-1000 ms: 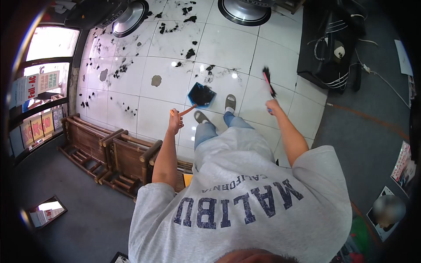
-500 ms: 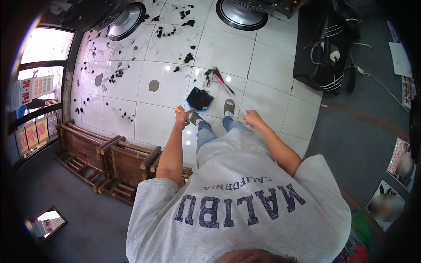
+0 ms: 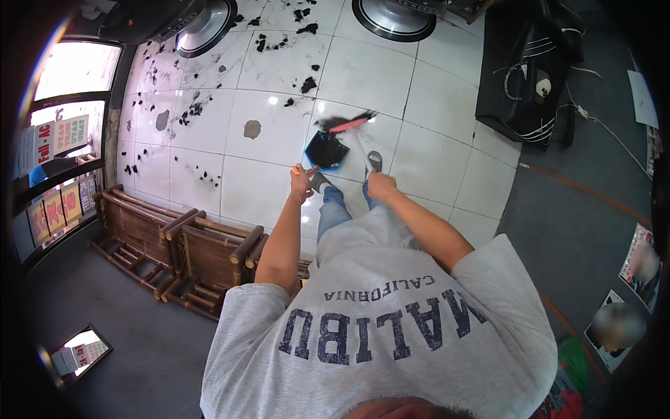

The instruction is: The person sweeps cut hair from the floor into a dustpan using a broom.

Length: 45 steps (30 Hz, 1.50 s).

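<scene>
My left hand point(image 3: 301, 183) is closed around the upper end of the dustpan's handle, whose orange tip shows above the fingers. Below it the blue dustpan point(image 3: 340, 162) rests on the tiles just ahead of my feet, with a pile of dark hair clippings point(image 3: 325, 151) inside. In my closed right hand point(image 3: 382, 187) is the pale handle of a broom point(image 3: 351, 125) with a pink head. Its dark bristles lie at the dustpan's far edge, beside loose hair, and look slightly blurred.
Clumps of black hair point(image 3: 193, 110) lie scattered over the white tiles point(image 3: 279, 146). Two round chair bases point(image 3: 396, 22) stand at the far side. A bamboo bench point(image 3: 139, 237) is at left; a black cabinet with cables point(image 3: 499, 105) is at right.
The broom head has swung from pointing away at the dustpan's right to lying across its far edge. My right hand has moved left, closer to the dustpan. The view has shifted slightly.
</scene>
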Each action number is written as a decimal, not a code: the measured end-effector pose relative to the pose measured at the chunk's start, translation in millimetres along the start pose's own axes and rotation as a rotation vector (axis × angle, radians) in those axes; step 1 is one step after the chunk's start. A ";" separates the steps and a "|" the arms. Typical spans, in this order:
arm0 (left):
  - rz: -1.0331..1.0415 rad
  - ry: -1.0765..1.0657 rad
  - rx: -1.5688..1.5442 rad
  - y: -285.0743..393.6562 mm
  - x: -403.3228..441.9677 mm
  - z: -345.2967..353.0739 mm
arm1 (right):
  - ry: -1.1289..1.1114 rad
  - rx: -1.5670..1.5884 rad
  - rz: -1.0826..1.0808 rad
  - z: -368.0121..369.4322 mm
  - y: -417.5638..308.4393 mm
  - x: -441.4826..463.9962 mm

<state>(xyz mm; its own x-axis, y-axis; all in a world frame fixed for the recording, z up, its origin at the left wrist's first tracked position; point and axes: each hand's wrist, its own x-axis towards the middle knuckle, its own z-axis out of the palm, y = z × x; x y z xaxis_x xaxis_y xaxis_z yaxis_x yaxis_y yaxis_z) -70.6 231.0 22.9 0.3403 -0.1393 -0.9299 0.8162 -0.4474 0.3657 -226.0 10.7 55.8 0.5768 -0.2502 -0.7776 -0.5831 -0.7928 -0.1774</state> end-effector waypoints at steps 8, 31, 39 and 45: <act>0.032 0.007 0.015 6.5 -12.7 0.3 | 0.079 0.295 0.022 -1.9 73.9 -102.4; 0.020 -0.010 0.130 8.9 19.7 -26.5 | -0.019 0.433 0.064 -38.4 -1.9 -117.0; 0.077 -0.022 0.111 -2.4 30.1 -31.2 | 0.001 0.749 0.146 21.0 -61.5 10.2; 0.061 -0.039 0.073 1.3 15.6 -39.3 | -0.128 1.044 0.171 1.8 -60.1 -83.4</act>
<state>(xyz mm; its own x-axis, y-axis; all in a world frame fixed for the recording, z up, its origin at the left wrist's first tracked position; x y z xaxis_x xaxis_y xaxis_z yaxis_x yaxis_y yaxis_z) -45.9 262.9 10.3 0.3685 -0.2021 -0.9074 0.7578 -0.5001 0.4192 -240.1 80.2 130.2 0.4116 -0.2044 -0.8881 -0.8874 0.1319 -0.4417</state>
